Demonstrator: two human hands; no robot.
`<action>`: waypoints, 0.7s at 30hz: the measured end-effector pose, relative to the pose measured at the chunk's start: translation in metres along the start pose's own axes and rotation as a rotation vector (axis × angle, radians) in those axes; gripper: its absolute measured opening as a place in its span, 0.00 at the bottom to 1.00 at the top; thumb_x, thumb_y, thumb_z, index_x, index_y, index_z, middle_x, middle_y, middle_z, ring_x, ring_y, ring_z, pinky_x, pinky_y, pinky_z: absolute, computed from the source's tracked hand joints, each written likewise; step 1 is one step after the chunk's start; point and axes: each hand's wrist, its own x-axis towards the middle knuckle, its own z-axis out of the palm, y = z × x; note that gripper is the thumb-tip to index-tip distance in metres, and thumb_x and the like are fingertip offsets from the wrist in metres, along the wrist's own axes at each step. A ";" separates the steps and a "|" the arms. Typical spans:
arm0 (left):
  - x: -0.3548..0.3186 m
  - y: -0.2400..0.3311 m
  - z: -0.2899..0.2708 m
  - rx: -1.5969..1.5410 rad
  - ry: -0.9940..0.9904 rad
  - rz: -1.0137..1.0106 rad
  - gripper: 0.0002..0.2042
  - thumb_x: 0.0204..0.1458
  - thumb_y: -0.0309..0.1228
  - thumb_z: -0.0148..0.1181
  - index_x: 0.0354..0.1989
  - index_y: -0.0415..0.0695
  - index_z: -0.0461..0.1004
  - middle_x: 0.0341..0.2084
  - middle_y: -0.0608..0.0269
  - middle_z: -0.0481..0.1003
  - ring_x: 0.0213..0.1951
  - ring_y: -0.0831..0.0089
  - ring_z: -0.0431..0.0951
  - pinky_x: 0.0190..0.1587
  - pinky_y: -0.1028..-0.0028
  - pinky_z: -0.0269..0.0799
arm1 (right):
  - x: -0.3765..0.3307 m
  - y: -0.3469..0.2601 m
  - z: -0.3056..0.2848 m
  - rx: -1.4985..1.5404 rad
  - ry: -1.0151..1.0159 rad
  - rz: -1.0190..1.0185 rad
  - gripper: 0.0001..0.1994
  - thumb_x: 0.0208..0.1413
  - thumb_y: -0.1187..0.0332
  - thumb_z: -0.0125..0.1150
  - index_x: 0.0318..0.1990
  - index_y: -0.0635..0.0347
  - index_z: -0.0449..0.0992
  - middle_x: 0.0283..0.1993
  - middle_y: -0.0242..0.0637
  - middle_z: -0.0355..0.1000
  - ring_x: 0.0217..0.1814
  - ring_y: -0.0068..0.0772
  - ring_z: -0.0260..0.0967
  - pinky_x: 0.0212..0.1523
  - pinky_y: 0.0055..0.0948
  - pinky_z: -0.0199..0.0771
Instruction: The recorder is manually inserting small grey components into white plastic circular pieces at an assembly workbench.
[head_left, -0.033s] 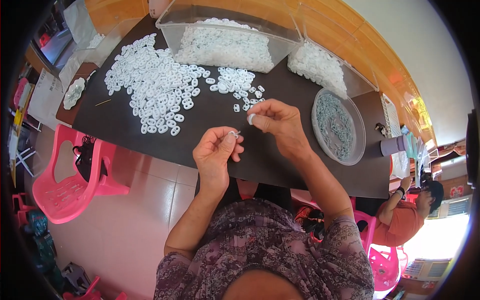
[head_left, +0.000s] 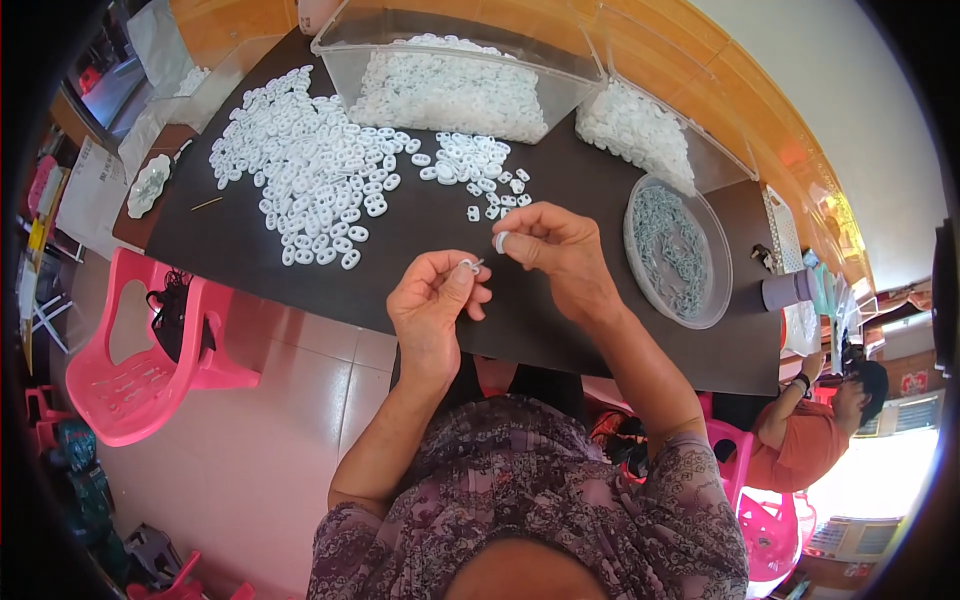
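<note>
Thumb and forefinger of the right hand [head_left: 562, 255] are closed on a white piece [head_left: 501, 241]; the left hand [head_left: 430, 308] likewise pinches a light-coloured piece [head_left: 469, 266], its exact shape partly hidden by the fingers. Both held pieces are positioned left of the round clear dish [head_left: 718, 265], the right hand nearer to it. The small heap [head_left: 470, 158] of white two-holed parts lies left of the dish; the large heap [head_left: 310, 160] lies farther left.

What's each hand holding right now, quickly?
Left hand: closed, pinching a small pale piece, too small to identify.
Right hand: closed, pinching a small white piece between thumb and forefinger.
</note>
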 end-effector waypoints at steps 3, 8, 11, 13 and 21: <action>-0.003 0.001 0.007 -0.063 -0.049 0.000 0.06 0.54 0.26 0.53 0.35 0.34 0.70 0.28 0.55 0.75 0.24 0.75 0.74 0.24 0.79 0.68 | -0.013 0.006 0.004 0.094 0.026 0.028 0.07 0.48 0.75 0.61 0.36 0.64 0.76 0.29 0.29 0.72 0.28 0.14 0.64 0.28 0.15 0.61; -0.010 -0.001 0.014 -0.095 -0.042 -0.045 0.06 0.55 0.25 0.52 0.35 0.33 0.70 0.29 0.56 0.75 0.27 0.77 0.75 0.26 0.81 0.70 | -0.026 0.013 0.013 0.201 0.125 0.015 0.07 0.49 0.75 0.60 0.37 0.64 0.75 0.30 0.33 0.73 0.29 0.16 0.65 0.28 0.15 0.62; -0.012 -0.002 0.015 -0.104 -0.039 -0.048 0.06 0.55 0.25 0.52 0.35 0.33 0.70 0.29 0.57 0.75 0.26 0.77 0.75 0.25 0.81 0.70 | -0.031 0.017 0.013 0.234 0.134 -0.010 0.07 0.50 0.75 0.59 0.37 0.63 0.74 0.30 0.33 0.74 0.29 0.16 0.66 0.29 0.16 0.63; -0.013 -0.005 0.014 -0.071 -0.034 -0.030 0.06 0.55 0.25 0.52 0.35 0.33 0.71 0.28 0.57 0.75 0.26 0.76 0.75 0.25 0.80 0.70 | -0.033 0.019 0.009 0.237 0.091 -0.027 0.06 0.50 0.76 0.59 0.37 0.63 0.74 0.30 0.33 0.74 0.28 0.17 0.66 0.29 0.16 0.63; -0.014 -0.005 0.017 -0.037 -0.035 -0.021 0.06 0.54 0.24 0.53 0.36 0.34 0.71 0.27 0.57 0.74 0.25 0.75 0.74 0.23 0.79 0.70 | -0.038 0.012 0.001 0.086 0.088 -0.054 0.08 0.51 0.75 0.58 0.40 0.64 0.74 0.31 0.31 0.73 0.30 0.14 0.65 0.30 0.15 0.63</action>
